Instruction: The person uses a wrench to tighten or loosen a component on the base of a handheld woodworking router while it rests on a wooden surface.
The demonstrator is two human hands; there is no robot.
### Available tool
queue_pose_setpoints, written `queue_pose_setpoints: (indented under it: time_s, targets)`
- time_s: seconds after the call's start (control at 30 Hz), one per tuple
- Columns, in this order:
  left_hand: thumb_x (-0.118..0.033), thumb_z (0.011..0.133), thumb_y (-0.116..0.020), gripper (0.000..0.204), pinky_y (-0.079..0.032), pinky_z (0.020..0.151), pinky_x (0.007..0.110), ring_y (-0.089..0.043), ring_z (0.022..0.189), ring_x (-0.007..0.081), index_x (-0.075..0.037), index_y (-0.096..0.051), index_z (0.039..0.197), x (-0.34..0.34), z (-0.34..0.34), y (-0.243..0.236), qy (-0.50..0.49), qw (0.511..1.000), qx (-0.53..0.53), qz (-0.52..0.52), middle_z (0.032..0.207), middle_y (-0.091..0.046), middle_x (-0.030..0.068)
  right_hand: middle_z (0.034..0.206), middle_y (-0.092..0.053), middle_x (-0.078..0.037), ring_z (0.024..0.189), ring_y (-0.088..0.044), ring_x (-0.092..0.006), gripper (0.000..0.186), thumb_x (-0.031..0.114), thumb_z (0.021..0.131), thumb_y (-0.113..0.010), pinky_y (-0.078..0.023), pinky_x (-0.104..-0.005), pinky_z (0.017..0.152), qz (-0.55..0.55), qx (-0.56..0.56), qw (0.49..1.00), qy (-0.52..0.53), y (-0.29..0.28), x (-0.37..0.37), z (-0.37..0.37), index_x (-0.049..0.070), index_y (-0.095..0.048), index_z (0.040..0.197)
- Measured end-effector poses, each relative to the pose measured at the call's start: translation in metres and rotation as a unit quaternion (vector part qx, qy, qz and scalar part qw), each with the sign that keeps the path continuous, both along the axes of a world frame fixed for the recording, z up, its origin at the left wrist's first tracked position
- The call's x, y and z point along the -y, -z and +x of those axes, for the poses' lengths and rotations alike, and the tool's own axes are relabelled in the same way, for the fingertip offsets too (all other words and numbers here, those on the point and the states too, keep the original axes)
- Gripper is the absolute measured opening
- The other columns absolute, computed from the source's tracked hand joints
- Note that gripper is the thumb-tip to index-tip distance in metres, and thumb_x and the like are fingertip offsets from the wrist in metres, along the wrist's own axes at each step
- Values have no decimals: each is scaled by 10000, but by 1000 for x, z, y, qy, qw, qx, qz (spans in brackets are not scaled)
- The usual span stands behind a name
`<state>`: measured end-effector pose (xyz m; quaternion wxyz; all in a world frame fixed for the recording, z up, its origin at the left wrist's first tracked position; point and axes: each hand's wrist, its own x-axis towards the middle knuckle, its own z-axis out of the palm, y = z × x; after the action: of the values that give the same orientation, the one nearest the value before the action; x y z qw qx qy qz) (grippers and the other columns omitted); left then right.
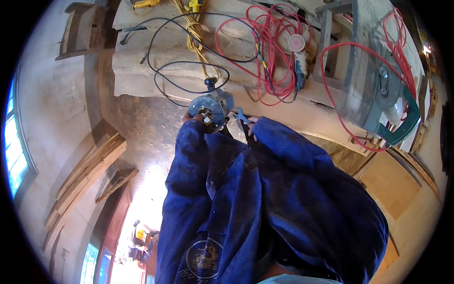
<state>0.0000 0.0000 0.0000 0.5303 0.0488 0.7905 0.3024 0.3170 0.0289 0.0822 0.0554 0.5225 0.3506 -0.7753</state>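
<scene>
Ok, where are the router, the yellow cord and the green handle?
Router [209, 103]: head view, on its round base plate.
Yellow cord [193, 25]: head view, on its bundled part.
Green handle [415, 113]: head view, on its curved grip.

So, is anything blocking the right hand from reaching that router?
Nothing visible blocks it; only a small blue tool, at the right hand, lies in the gap to the router, which the left hand holds.

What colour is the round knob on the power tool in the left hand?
The knob is black; the head view shows it best.
</scene>
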Motion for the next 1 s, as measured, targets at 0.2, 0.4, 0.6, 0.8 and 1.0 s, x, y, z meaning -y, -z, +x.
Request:
queue_pose_setpoints:
  time_s: [0.2, 0.4, 0.6, 0.8, 1.0]
  targets:
    - [20, 637, -680, 527, -528, 802, 391, -660, 884, 254, -22, -600, 1156, 2, -29, -19, 3, 998, 50, 36, 1006, -676, 132, 790, -682, -104, 537, -625, -195, 289, 259, 894, -573, -494, -320, 461, 93, -4, 984, -153, -15, -14, -48, 55, -603, 1098]
    - [-2, 645, -665, 521, -532, 799, 392, -659, 887, 265, -22, -596, 1161, -29, 8, -85, 62, 997, 14, -42, 1012, -674, 135, 791, -680, -108, 544, -625, -197, 287, 247, 890, -570, -494, -321, 470, 69, -7, 988, -139, 6, -1, -54, 48, -605, 1093]
    - [-93, 603, -689, 538, -511, 832, 362, -657, 918, 279, -32, -608, 1131, -18, -7, -71, 84, 995, -49, -10, 985, -680, 146, 793, -678, -112, 550, -625, -199, 284, 236, 886, -568, -494, -323, 479, 58, -36, 988, -142, 11, -7, -76, 41, -607, 1089]
    - [-191, 572, -729, 542, -501, 850, 364, -655, 924, 302, -94, -617, 1093, -36, 12, -84, 266, 944, -195, -32, 954, -680, 151, 794, -677, -117, 556, -625, -201, 281, 225, 882, -565, -494, -324, 489, 34, -30, 990, -135, 15, -5, -61, 34, -609, 1084]
    - [-234, 576, -748, 595, -486, 874, 392, -628, 977, 334, -87, -574, 1126, -65, 31, -101, 351, 917, -183, -54, 990, -663, 175, 795, -675, -121, 563, -625, -203, 279, 214, 878, -563, -494, -325, 498, 13, -25, 994, -110, 12, -3, -36, 27, -611, 1080]
